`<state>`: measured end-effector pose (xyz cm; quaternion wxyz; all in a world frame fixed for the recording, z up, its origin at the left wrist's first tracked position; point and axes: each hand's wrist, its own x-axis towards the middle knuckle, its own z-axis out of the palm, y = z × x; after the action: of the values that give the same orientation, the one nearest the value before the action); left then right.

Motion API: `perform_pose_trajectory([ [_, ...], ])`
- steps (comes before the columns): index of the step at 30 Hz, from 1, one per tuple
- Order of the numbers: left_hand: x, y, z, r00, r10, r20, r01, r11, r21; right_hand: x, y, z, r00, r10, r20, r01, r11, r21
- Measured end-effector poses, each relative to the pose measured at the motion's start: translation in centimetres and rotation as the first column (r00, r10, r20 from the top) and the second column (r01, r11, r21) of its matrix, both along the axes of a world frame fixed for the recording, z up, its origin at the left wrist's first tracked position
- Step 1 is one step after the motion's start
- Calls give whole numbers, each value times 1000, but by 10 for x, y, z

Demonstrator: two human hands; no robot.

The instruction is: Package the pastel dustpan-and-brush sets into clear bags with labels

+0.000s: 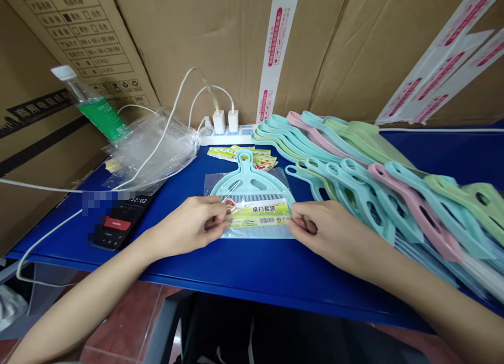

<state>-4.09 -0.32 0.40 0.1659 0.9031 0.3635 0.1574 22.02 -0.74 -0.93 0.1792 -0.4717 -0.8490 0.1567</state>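
A light blue dustpan and brush set (252, 184) lies on the blue table, handle pointing away, in a clear plastic bag (210, 183). Across its front part is a green and white label card (258, 212) with a red mushroom picture. My left hand (200, 222) pinches the left edge of the bag beside the card. At the card's right end, my right hand (315, 225) has its fingers closed on the bag's edge. Whether the fingers also grip the card cannot be made out.
Stacked dustpans and brushes (366, 191) cover the right side. Label cards (236, 153) lie behind the set. At left are clear bags (157, 143), a green-labelled bottle (100, 115), a phone (122, 220) and white cables. A power strip (226, 138) stands by the cardboard boxes (220, 44).
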Motion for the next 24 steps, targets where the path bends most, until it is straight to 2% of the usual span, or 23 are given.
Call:
perform_pose_trajectory([
  [7,2,-1,-4,997,70,-20,-68,995,67,2,0,-2,1000,-21,-18,21,1000,2],
  [13,4,-3,-4,989,138,-44,-135,989,57,0,3,-2,999,-35,-24,35,999,-9],
  [19,4,-6,-5,947,262,-184,-219,950,224,-1,3,-2,997,-60,-49,59,998,-31],
  [21,3,-7,-5,943,263,-202,-203,939,277,0,3,-3,997,-61,-50,59,997,-45],
  [24,4,-5,-4,961,159,-227,-82,946,315,0,3,-3,997,-60,-55,57,996,-62],
])
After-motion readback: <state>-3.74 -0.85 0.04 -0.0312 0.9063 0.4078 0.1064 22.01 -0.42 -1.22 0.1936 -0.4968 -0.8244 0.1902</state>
